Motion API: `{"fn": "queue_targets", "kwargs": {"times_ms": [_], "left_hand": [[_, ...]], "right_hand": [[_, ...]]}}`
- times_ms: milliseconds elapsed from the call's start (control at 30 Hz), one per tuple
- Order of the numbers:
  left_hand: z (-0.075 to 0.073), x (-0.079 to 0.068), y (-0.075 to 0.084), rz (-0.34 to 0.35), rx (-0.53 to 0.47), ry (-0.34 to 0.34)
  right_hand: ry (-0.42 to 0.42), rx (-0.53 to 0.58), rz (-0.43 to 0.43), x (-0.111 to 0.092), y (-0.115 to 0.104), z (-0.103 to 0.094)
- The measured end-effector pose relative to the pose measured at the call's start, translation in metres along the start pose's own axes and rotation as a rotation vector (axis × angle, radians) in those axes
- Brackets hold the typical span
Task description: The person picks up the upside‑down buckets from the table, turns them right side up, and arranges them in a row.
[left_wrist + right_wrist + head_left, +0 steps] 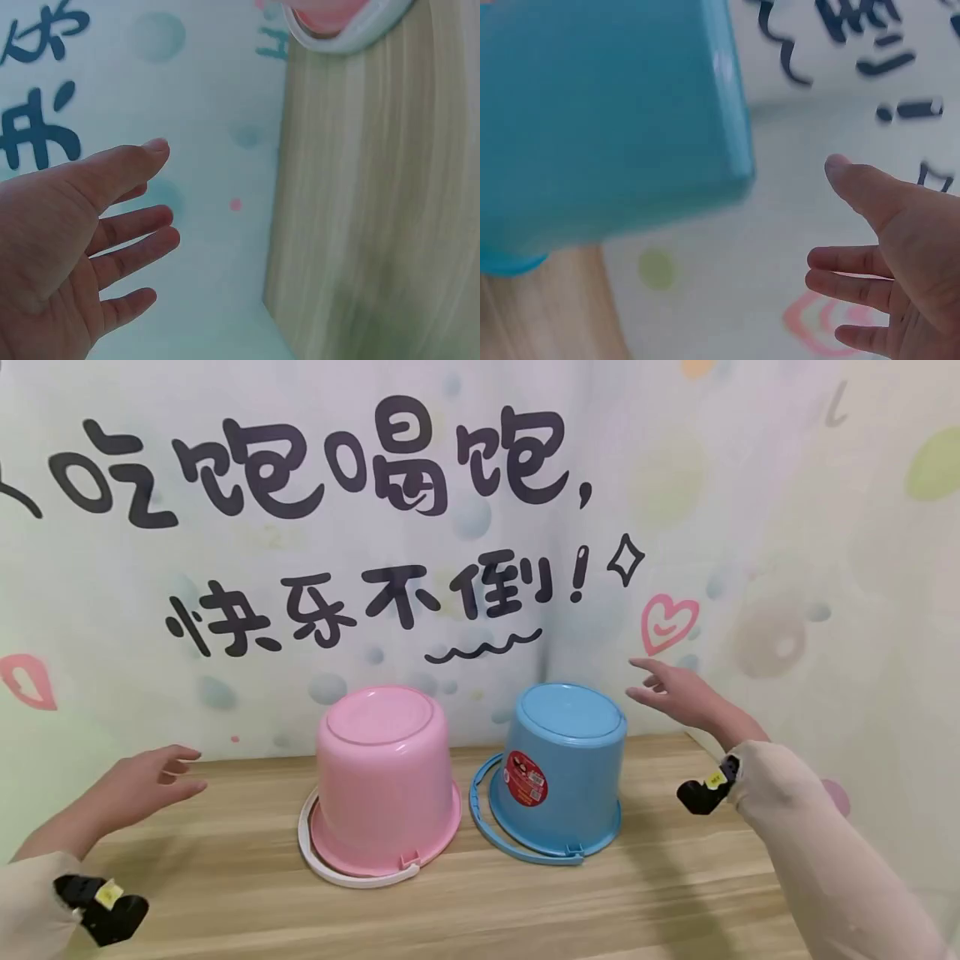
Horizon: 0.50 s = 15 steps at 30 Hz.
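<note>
One pink bucket (382, 789), one blue bucket (577, 781): both upside down, side by side on one table (480, 918). One red label (527, 779), on the blue. Left hand (138, 789) nearest pink, right hand (690, 700) nearest blue; wide apart, fingers loosely extended.

"吃饱喝饱,快乐不倒!" on the backdrop (390, 542)

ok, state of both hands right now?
Left hand: open, holding nothing.
Right hand: open, holding nothing, nearest the upturned blue plastic bucket.
</note>
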<state>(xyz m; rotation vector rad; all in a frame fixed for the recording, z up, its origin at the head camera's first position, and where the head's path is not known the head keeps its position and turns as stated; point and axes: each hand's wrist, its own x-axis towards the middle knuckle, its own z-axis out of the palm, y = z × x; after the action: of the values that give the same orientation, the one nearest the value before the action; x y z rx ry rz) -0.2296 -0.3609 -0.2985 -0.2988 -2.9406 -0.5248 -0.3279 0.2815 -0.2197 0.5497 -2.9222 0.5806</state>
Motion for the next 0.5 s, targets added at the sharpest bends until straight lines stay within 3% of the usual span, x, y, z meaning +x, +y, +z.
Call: {"fn": "queue_targets", "kwargs": {"times_ms": [133, 233, 367, 500], "left_hand": [[-0.004, -0.002, 0.016, 0.038, -0.009, 0.043], [-0.005, -0.002, 0.035, 0.108, -0.014, 0.098], [-0.008, -0.002, 0.06, 0.201, 0.003, 0.156], [-0.011, -0.001, 0.082, 0.246, -0.002, 0.144]], "right_hand": [[0.05, -0.021, -0.069, -0.001, -0.035, 0.002], [0.064, -0.048, -0.122, -0.001, -0.059, 0.005], [0.03, -0.083, -0.207, 0.0, -0.089, 0.013], [-0.007, -0.114, -0.296, 0.002, -0.115, 0.026]]}}
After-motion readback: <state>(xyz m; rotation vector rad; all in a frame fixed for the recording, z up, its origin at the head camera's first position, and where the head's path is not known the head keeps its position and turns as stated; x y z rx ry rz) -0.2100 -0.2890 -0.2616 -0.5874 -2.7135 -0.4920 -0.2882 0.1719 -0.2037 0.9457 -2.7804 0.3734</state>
